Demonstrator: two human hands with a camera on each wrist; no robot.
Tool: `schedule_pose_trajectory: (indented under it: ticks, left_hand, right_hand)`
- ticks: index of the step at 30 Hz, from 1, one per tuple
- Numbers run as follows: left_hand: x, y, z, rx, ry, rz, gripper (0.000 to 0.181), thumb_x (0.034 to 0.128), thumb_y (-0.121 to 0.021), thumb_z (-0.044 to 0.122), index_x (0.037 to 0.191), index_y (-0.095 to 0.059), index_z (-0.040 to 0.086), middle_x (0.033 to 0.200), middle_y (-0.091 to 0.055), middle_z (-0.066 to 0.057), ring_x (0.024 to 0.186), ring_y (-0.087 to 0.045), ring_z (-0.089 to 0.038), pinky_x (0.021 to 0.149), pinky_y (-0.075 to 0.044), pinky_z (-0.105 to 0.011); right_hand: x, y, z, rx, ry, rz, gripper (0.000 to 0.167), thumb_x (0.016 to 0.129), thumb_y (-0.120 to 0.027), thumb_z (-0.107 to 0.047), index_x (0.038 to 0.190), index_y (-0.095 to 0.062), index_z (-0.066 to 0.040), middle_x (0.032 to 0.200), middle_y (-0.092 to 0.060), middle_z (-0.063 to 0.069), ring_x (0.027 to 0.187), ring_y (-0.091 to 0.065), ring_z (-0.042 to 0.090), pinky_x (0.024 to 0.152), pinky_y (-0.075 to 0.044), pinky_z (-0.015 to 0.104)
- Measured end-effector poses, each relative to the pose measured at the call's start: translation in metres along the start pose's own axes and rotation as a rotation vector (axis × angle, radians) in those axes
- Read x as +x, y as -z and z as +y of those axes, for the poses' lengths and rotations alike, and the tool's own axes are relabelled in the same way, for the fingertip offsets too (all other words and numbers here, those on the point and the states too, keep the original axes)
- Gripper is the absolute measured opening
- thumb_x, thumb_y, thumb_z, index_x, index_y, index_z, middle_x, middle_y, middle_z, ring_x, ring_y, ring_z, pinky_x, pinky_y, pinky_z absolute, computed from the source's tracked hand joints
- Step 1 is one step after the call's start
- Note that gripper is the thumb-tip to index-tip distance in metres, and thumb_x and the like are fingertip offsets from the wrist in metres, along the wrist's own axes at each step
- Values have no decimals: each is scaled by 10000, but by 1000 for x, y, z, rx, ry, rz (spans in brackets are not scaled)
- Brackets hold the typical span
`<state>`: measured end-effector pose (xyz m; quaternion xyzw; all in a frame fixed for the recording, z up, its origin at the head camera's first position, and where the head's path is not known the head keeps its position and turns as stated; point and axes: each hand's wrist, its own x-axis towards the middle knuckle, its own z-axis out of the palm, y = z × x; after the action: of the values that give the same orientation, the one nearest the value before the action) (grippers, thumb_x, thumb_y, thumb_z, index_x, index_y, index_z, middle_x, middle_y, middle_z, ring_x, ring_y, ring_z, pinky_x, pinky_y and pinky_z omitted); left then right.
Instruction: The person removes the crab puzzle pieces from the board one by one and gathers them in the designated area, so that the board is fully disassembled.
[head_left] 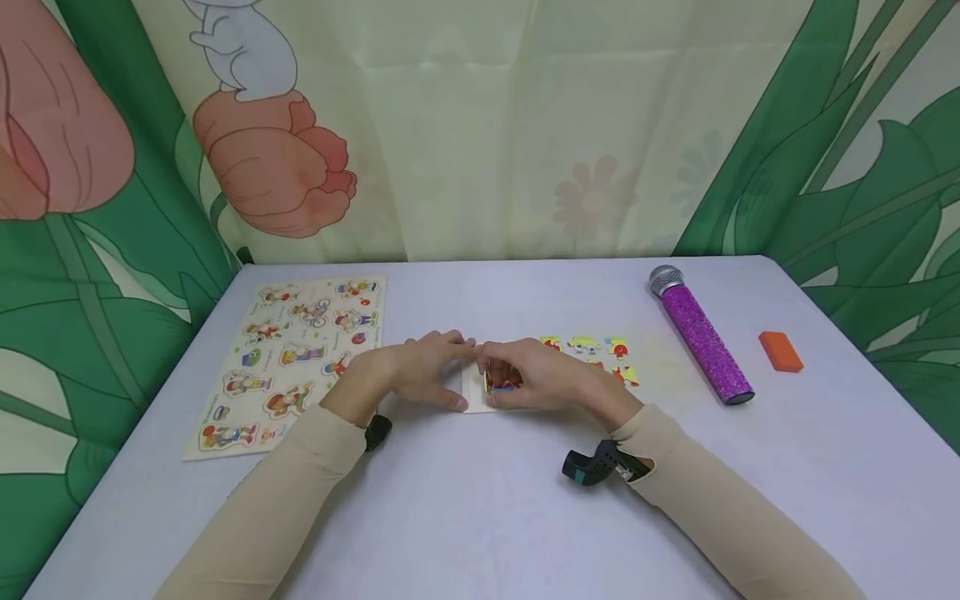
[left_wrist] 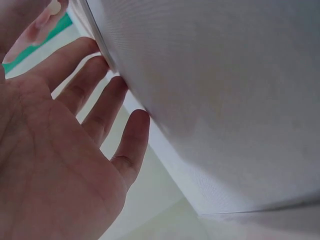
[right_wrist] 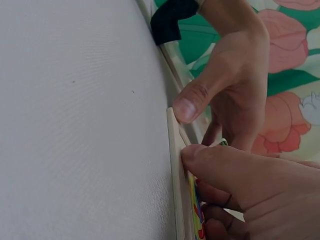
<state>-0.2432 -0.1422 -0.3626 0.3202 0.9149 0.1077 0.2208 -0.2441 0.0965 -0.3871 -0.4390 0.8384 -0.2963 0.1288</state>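
Observation:
A small pale puzzle board (head_left: pixel 475 398) lies mid-table, largely covered by my hands. My left hand (head_left: pixel 423 367) rests at its left side, fingers stretched out, thumb near the lower left corner. In the left wrist view, the fingers of that left hand (left_wrist: pixel 75 135) are lightly bent and hold nothing. Over the board, my right hand (head_left: pixel 543 372) has curled fingers and pinches a colourful puzzle piece (right_wrist: pixel 197 212), mostly hidden by the fingers. The right thumb (right_wrist: pixel 197 154) lies by the board's edge (right_wrist: pixel 175 165). Several yellow and red puzzle pieces (head_left: pixel 585 345) lie just beyond the right hand.
At the left lies a large board of cartoon figures (head_left: pixel 255 354), partly behind my left forearm. A purple glitter microphone (head_left: pixel 701 337) and an orange block (head_left: pixel 781 352) lie on the right of the white table (head_left: pixel 480 517). A printed curtain (head_left: pixel 465 125) hangs behind.

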Motion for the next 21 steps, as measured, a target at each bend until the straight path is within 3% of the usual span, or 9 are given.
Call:
schedule_pose_trajectory:
  ticks: [7, 10, 13, 21]
  left_hand:
    - [-3, 0, 1, 1, 18, 3, 847, 914, -760, 471, 1614, -358, 215, 1610, -365, -82, 1446, -378, -338, 1107, -349, -679]
    - [-7, -1, -1, 0, 41, 3, 879, 908, -768, 472, 1618, -343, 176, 1593, -382, -74, 1441, -381, -329, 1109, -352, -674]
    - [-7, -1, -2, 0, 27, 12, 892, 910, -762, 480, 1619, -334, 147, 1579, -396, -79, 1428, -393, -330, 1103, -362, -667]
    - [-2, 1, 1, 4, 2, 1, 863, 912, -754, 494, 1617, -349, 205, 1590, -380, -76, 1433, -380, -326, 1104, -363, -659]
  right_hand:
    - [3, -1, -5, -44, 28, -41, 268, 955, -729, -187, 1167, -577, -125, 847, -642, -104, 812, -587, 107, 814, -499, 293]
    - [6, -3, -7, -93, 70, -62, 271, 975, -705, -195, 1201, -562, -146, 845, -619, -112, 833, -570, 127, 828, -478, 291]
    - [6, -3, -7, -126, 90, -63, 278, 987, -678, -179, 1238, -558, -186, 846, -602, -119, 843, -550, 117, 833, -469, 298]
    - [-2, 1, -4, -21, 76, -69, 320, 976, -702, -172, 1277, -598, -202, 960, -632, -66, 893, -602, 114, 864, -516, 309]
